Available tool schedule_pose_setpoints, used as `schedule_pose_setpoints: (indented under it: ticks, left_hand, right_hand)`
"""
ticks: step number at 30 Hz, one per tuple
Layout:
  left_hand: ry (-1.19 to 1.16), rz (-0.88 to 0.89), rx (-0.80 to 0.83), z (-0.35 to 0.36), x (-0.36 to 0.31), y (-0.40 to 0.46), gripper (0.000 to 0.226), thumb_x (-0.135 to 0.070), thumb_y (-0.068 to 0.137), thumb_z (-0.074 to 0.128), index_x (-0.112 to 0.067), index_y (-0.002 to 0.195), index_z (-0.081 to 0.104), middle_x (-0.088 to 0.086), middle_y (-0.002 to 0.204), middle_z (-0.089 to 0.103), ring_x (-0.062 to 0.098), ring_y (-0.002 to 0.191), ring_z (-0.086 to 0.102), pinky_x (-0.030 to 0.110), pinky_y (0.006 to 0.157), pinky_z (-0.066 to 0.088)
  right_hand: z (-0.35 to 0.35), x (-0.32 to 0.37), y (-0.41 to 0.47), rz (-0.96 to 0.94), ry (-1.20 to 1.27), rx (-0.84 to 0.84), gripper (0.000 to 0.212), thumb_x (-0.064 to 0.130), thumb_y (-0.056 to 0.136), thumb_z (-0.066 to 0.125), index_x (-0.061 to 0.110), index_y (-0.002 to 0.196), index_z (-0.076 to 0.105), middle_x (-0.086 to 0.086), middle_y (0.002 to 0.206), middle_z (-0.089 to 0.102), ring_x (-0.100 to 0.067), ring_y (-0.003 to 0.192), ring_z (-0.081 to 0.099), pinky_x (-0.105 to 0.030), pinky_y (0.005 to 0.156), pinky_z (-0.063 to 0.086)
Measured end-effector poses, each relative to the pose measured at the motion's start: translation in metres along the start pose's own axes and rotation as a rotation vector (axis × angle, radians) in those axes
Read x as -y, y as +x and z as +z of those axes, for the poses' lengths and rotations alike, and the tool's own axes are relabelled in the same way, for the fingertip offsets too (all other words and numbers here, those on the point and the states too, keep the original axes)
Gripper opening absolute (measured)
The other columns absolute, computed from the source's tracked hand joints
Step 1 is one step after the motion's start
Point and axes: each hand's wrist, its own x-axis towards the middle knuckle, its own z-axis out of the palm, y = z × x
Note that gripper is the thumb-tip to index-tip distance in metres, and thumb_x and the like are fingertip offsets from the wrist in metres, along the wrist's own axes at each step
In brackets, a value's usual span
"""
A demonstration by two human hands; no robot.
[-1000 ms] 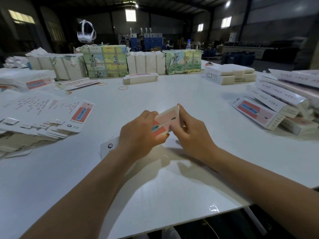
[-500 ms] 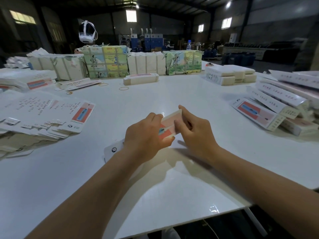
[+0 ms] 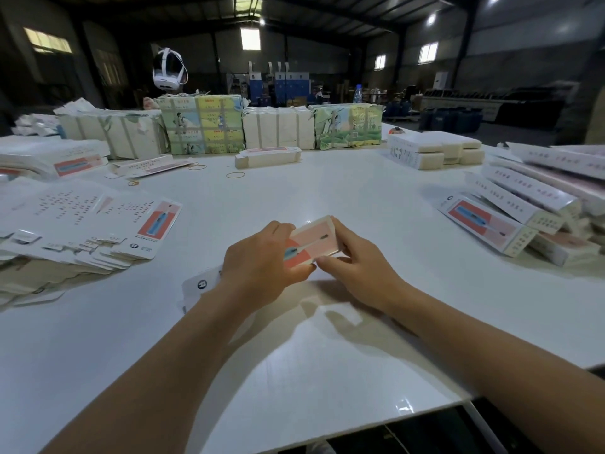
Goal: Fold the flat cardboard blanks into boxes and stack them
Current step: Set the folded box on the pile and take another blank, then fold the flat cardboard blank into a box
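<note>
Now a cardboard blank (image 3: 311, 244) is held just above the white table (image 3: 327, 371), near the middle. It is gripped by the left hand (image 3: 262, 273) at its near end and pinched by the right hand (image 3: 360, 267) along its edge. If it is squeezed too hard, a panel could be bent in the wrong place. If a flap is missed, the box may pop open. At 9 o'clock a pile of flat blanks (image 3: 82, 231) is spread. At 3 o'clock finished boxes (image 3: 510, 217) are stacked. At 12 o'clock wrapped bundles (image 3: 203, 124) are lined up, with rubber bands (image 3: 235, 175) lying loose before them. Nothing is seen lying between the hands and the stack.
</note>
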Motion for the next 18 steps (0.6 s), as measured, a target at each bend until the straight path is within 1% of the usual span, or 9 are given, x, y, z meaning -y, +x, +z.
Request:
schedule_pose_setpoints:
  ticks: [2, 3, 5, 6, 7, 10, 12, 15, 18]
  left_hand:
    - [0.014, 0.002, 0.012, -0.002, 0.0, 0.002, 0.061, -0.062, 0.078, 0.06, -0.024, 0.125, 0.047, -0.006, 0.113, 0.057, 0.016, 0.08, 0.053, 0.03, 0.068, 0.05]
    - [0.021, 0.003, 0.016, -0.002, 0.0, 0.003, 0.062, -0.062, 0.078, 0.06, -0.025, 0.125, 0.046, -0.007, 0.113, 0.057, 0.014, 0.079, 0.051, 0.03, 0.068, 0.05]
    - [0.032, 0.011, 0.042, -0.005, -0.001, 0.003, 0.062, -0.063, 0.077, 0.061, -0.026, 0.124, 0.046, -0.007, 0.111, 0.057, 0.015, 0.081, 0.053, 0.032, 0.071, 0.051]
    - [0.016, 0.011, 0.07, -0.007, -0.002, 0.002, 0.061, -0.062, 0.076, 0.062, -0.026, 0.123, 0.046, -0.008, 0.109, 0.058, 0.016, 0.083, 0.056, 0.034, 0.074, 0.052]
    - [-0.02, 0.012, 0.096, -0.007, -0.002, 0.001, 0.06, -0.061, 0.075, 0.064, -0.026, 0.122, 0.047, -0.008, 0.108, 0.058, 0.016, 0.086, 0.058, 0.036, 0.076, 0.053]
    - [-0.048, 0.013, 0.179, -0.007, -0.001, -0.003, 0.06, -0.057, 0.075, 0.067, -0.025, 0.124, 0.049, -0.007, 0.109, 0.059, 0.015, 0.089, 0.059, 0.031, 0.08, 0.051]
    - [-0.016, 0.094, 0.098, -0.004, -0.002, -0.002, 0.063, -0.05, 0.077, 0.07, -0.016, 0.127, 0.052, 0.002, 0.117, 0.061, 0.021, 0.098, 0.059, 0.031, 0.086, 0.046]
    - [0.06, 0.204, -0.192, -0.002, 0.003, 0.003, 0.068, -0.049, 0.077, 0.059, -0.001, 0.125, 0.055, 0.019, 0.123, 0.058, 0.039, 0.111, 0.054, 0.052, 0.093, 0.042]
    - [0.084, 0.108, -0.156, 0.012, 0.022, 0.007, 0.07, -0.059, 0.078, 0.041, -0.01, 0.127, 0.051, 0.016, 0.127, 0.054, 0.039, 0.114, 0.047, 0.057, 0.091, 0.04]
  right_hand:
    - [-0.001, -0.001, 0.001, 0.002, 0.005, -0.003, 0.041, 0.016, 0.085, 0.057, 0.023, 0.125, 0.048, 0.02, 0.104, 0.061, -0.014, 0.094, 0.059, -0.023, 0.08, 0.05]
    - [-0.001, -0.001, 0.001, -0.002, 0.002, 0.002, 0.055, 0.018, 0.084, 0.057, 0.024, 0.136, 0.039, 0.028, 0.117, 0.052, -0.008, 0.106, 0.053, -0.017, 0.085, 0.048]
    - [-0.004, 0.0, 0.003, -0.075, -0.109, 0.047, 0.085, 0.019, 0.08, 0.058, 0.039, 0.146, 0.008, 0.031, 0.147, 0.013, 0.004, 0.134, 0.022, -0.002, 0.1, 0.027]
    - [-0.007, 0.0, 0.004, -0.131, -0.217, 0.092, 0.091, 0.02, 0.079, 0.06, 0.04, 0.145, 0.0, 0.027, 0.151, -0.002, 0.003, 0.138, 0.008, 0.0, 0.103, 0.017]
    - [-0.01, -0.001, 0.004, -0.177, -0.341, 0.144, 0.093, 0.02, 0.08, 0.063, 0.039, 0.146, 0.001, 0.021, 0.154, -0.005, -0.001, 0.14, 0.002, -0.005, 0.107, 0.014]
    - [-0.012, -0.003, 0.004, -0.236, -0.666, 0.166, 0.073, 0.017, 0.085, 0.065, 0.022, 0.148, 0.028, -0.001, 0.153, 0.028, -0.019, 0.136, 0.02, -0.031, 0.111, 0.028]
    - [-0.014, -0.004, 0.005, -0.271, -0.786, 0.087, 0.066, 0.023, 0.086, 0.065, 0.018, 0.145, 0.037, -0.004, 0.142, 0.045, -0.022, 0.128, 0.034, -0.034, 0.102, 0.037]
    - [-0.035, -0.002, 0.015, -0.176, -0.853, -0.023, 0.064, 0.032, 0.088, 0.062, 0.02, 0.146, 0.036, -0.007, 0.136, 0.051, -0.027, 0.12, 0.041, -0.039, 0.095, 0.041]
    - [-0.092, 0.006, 0.032, -0.035, -0.825, -0.209, 0.058, 0.037, 0.09, 0.058, 0.022, 0.143, 0.04, -0.01, 0.127, 0.056, -0.028, 0.112, 0.045, -0.04, 0.089, 0.042]
